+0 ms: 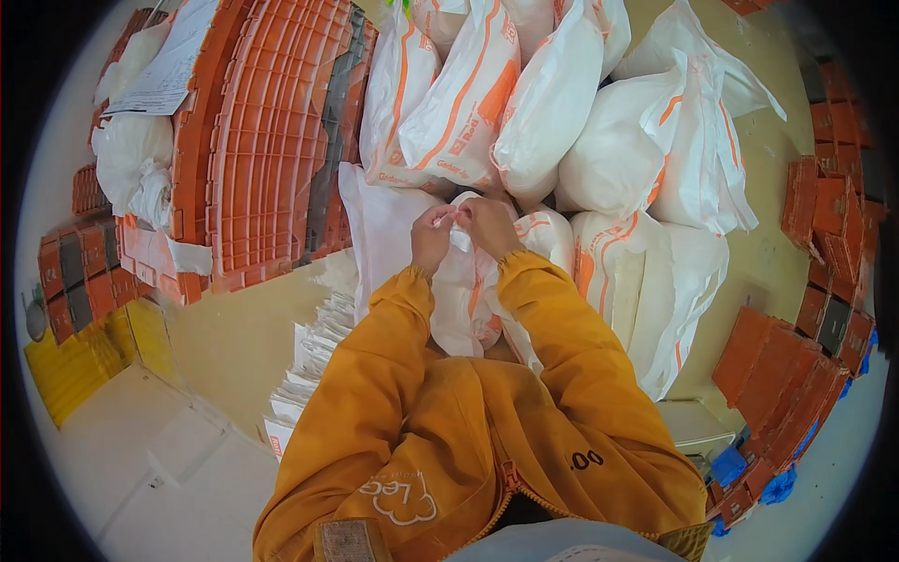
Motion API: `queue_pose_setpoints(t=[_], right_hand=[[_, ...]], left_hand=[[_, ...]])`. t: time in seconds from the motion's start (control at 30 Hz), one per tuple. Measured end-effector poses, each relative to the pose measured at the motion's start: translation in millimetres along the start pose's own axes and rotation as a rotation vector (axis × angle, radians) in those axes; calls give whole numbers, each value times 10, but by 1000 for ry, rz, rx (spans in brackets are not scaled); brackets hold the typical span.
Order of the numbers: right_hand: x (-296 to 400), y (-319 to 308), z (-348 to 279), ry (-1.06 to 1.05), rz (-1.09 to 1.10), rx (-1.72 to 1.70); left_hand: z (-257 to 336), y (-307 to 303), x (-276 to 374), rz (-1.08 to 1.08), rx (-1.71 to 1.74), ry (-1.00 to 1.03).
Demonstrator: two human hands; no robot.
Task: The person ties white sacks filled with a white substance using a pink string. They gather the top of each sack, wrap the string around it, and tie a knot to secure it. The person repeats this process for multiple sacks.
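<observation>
My left hand (430, 241) and my right hand (489, 223) meet in front of me, fingertips pinched close together. Between them they grip the gathered top of a white woven sack with orange stripes (453, 309). A small white end, possibly twisted sack or a string, pokes out by the left fingers; its detail is too small to tell. The sack stands upright close to my body. A plain white sack (383, 225) rises to its left. On its right is another orange-striped sack (548, 235), partly covered by my right sleeve.
More filled sacks (463, 98) are piled beyond my hands. At the left stand stacked orange crates (270, 133), with paper sheets (165, 63) on them. Flattened sacks (319, 351) lie stacked by my left arm. Further orange crates (779, 372) line the right side.
</observation>
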State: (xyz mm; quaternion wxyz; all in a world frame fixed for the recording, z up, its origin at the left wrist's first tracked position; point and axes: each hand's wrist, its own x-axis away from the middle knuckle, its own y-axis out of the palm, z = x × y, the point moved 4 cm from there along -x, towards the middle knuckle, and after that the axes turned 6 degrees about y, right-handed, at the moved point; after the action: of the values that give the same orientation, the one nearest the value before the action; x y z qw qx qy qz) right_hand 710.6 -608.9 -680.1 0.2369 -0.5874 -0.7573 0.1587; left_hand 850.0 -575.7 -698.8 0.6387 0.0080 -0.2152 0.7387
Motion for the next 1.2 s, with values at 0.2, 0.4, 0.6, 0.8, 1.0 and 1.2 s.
queue_pose_setpoints(t=[0.2, 0.4, 0.6, 0.8, 1.0, 1.2], right_hand=[[-11, 4, -16, -86, -15, 90], [28, -34, -62, -66, 19, 42], [42, 12, 21, 11, 100, -37], [58, -1, 58, 130, 85, -84], [24, 64, 115, 145, 86, -223], [29, 101, 83, 156, 146, -216]], left_hand=[[99, -1, 18, 8, -154, 114], [310, -17, 29, 26, -403, 482], [299, 48, -16, -17, -506, 468], [234, 77, -49, 0, -438, 361], [159, 67, -55, 0, -281, 275], [122, 41, -75, 20, -198, 273]])
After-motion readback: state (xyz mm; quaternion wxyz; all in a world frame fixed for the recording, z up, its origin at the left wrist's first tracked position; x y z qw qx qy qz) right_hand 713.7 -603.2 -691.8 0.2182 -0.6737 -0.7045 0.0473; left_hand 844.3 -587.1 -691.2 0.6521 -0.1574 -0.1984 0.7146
